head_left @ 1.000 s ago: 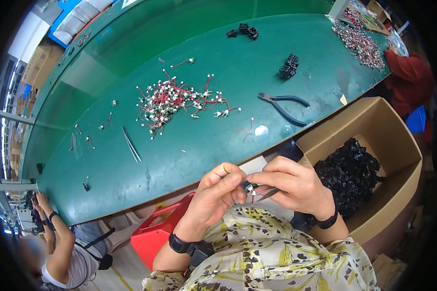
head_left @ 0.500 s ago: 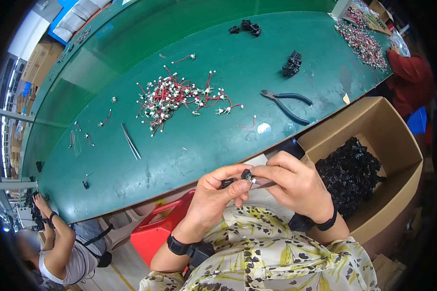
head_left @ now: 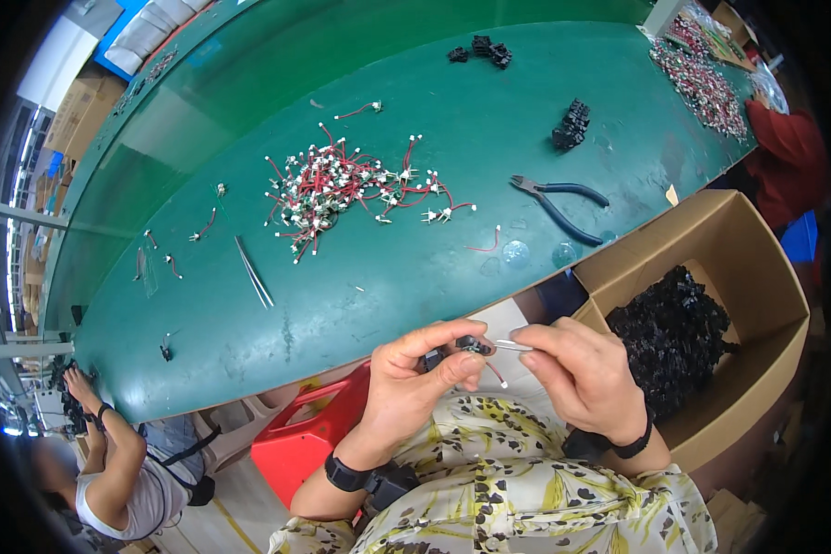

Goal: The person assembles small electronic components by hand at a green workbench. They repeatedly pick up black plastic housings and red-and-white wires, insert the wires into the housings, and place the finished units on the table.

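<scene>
My left hand [head_left: 399, 386] pinches a small black plastic housing [head_left: 473, 345] between thumb and fingers. Another dark piece [head_left: 431, 358] shows inside the same hand, partly hidden by the fingers. From the housing hangs a short red wire [head_left: 496, 370] with a white connector at its free end. My right hand [head_left: 589, 371] is closed on slim metal tweezers [head_left: 511, 346], whose tips reach the right side of the housing. Both hands are in front of my body, just off the table's near edge.
On the green table [head_left: 388, 286] lie a pile of red wires with white connectors [head_left: 328, 189], other tweezers [head_left: 253, 272], cutting pliers [head_left: 563, 203] and black part clusters [head_left: 572, 125]. A cardboard box [head_left: 766, 342] of black parts stands right. Co-workers sit left [head_left: 125, 462] and far right [head_left: 789, 152].
My right hand has drawn back a little to the right from the left hand, showing more of the tweezers. The red wire now hangs in plain view below the housing.
</scene>
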A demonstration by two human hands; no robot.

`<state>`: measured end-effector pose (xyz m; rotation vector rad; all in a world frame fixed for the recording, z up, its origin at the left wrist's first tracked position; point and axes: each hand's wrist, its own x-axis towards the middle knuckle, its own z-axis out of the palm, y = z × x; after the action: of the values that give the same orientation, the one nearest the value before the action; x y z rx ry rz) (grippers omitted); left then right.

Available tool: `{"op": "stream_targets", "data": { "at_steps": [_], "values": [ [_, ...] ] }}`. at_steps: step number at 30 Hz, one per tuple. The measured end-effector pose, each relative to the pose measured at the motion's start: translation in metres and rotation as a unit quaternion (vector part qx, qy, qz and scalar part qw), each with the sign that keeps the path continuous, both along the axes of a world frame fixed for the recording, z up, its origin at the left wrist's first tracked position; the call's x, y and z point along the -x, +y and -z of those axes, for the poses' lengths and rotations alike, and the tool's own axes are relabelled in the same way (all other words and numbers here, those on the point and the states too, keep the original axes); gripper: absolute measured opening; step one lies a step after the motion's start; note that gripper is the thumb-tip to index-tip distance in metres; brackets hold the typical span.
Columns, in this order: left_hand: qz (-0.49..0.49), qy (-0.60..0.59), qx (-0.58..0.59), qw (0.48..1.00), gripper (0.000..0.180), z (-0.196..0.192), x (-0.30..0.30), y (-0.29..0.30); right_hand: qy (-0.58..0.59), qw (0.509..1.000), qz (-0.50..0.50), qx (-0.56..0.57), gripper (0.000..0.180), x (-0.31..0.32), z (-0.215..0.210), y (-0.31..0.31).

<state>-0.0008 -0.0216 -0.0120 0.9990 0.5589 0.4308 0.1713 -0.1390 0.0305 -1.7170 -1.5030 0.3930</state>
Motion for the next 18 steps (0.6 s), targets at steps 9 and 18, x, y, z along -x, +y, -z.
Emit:
{"op": "stream_targets", "data": {
  "at_steps": [9, 18],
  "values": [
    [0.019, -0.012, -0.069, 0.997, 0.026, -0.002, -0.003, 0.004, -0.032, 0.999, -0.02, -0.001, 0.026, -0.003, 0.003, 0.004],
    [-0.012, 0.013, -0.174, 0.985, 0.023, -0.002, -0.009, 0.005, -0.011, 0.999, 0.025, -0.038, 0.026, 0.008, 0.017, 0.006]
  ]
}}
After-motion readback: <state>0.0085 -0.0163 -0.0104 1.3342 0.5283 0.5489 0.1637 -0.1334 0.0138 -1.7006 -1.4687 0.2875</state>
